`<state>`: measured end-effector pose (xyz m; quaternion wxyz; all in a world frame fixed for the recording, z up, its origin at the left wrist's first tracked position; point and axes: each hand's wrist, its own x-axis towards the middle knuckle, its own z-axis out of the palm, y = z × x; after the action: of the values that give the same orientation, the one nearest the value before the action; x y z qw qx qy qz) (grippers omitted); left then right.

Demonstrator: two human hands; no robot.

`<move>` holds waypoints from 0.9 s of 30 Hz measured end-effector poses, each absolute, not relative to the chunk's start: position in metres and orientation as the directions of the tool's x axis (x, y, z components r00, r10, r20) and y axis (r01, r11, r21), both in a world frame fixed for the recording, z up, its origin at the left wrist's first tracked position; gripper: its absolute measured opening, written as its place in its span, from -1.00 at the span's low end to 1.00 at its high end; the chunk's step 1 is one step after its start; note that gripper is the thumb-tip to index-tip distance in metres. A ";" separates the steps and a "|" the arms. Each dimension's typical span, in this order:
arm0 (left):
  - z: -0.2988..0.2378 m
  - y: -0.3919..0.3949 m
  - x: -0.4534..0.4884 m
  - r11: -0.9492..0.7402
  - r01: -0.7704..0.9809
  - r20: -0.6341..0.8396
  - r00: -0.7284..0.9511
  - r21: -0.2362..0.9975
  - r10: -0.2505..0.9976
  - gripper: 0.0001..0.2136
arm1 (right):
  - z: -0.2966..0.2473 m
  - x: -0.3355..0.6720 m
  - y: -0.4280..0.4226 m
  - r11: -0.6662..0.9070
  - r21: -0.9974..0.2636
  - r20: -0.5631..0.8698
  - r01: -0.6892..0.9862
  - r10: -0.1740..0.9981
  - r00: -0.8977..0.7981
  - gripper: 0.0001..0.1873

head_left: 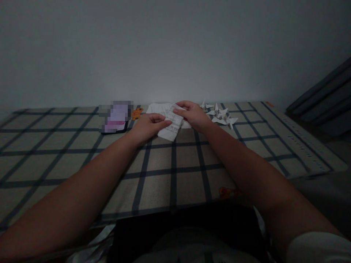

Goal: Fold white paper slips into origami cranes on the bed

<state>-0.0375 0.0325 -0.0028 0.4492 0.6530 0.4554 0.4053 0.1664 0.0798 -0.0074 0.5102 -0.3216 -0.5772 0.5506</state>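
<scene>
Between my two hands is a folded sheet of printed paper [170, 128], tilted above the table. My left hand [149, 127] pinches its left edge, thumb lying on top. At the paper's upper right, my right hand [193, 114] grips it between thumb and fingers. Behind them a stack of white paper [159, 107] lies flat, partly hidden by the hands and the folded sheet. Just right of my right hand sits a group of folded paper cranes [219, 115], with pointed wings and tips.
A checked cloth [186, 175] covers the table, which meets a plain wall [175, 51]. A phone-like device [117, 116], partly pixelated, lies at the left beside an orange printed figure [137, 113]. Grey fabric [323, 98] hangs at the far right.
</scene>
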 end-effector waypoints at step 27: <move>0.001 0.029 -0.038 -0.214 0.355 0.112 0.287 0.910 0.952 -0.66 | -0.003 0.168 0.074 0.209 -0.975 0.221 -0.073 0.937 -0.272 -0.68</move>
<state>-0.0382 0.0292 0.0012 0.4104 0.6891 0.4740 0.3633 0.1685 0.0737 -0.0026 0.4870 -0.3561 -0.6060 0.5185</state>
